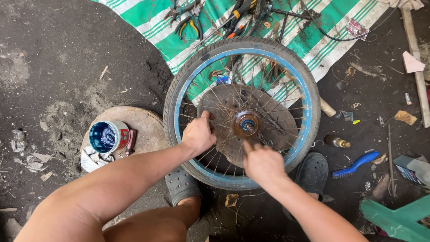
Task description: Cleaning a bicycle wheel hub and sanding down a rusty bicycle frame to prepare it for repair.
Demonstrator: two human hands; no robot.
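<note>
A bicycle wheel (309,94) with a black tyre and blue rim lies flat on the ground between my feet. Its rusty hub (246,124) shows a blue centre. My left hand (198,134) rests on the spokes to the left of the hub, fingers curled around them. My right hand (261,162) lies on the spokes just below the hub, fingers pointing toward it. Beneath the wheel sits a round brown disc (224,101).
An open tin of blue grease (106,136) stands on a round slab with a rag at the left. Pliers (190,24) and other tools lie on a green-striped sheet (148,15) behind. A blue brush (356,164), a small bottle (337,142) and a green stool (396,219) are at the right.
</note>
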